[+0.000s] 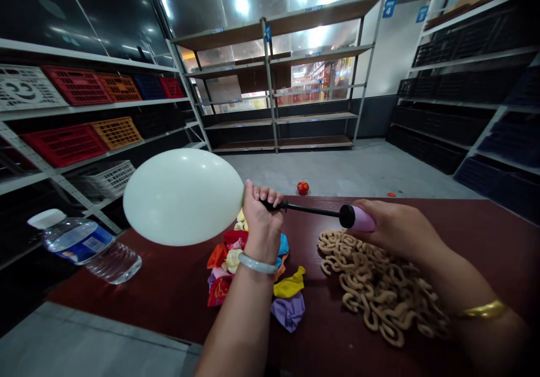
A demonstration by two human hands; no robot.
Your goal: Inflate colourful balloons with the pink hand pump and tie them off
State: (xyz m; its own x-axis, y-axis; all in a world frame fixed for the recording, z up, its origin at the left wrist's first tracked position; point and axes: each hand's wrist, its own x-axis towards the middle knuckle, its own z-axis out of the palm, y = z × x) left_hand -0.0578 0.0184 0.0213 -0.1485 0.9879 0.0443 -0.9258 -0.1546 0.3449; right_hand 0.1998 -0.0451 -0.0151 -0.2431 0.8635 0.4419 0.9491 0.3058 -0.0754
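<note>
A large white balloon (183, 197), swollen with air, sits on the nozzle end of a hand pump (312, 210) with a black rod and a pink-purple barrel. My left hand (264, 211), a pale bangle at its wrist, is closed around the balloon's neck and the pump's black nozzle end. At the other end, my right hand (383, 222) grips the pink-purple barrel, with the rod drawn out between the hands. Below my left hand lie several limp balloons (289, 312) in red, yellow, blue and purple. Under my right hand is a heap of tan curly loops (379, 287).
A water bottle (90, 247) with a white cap stands at the left of the dark red table (169, 309). Shelves with coloured crates (76, 84) line the left side. A red ball (302, 188) lies beyond the table's far edge.
</note>
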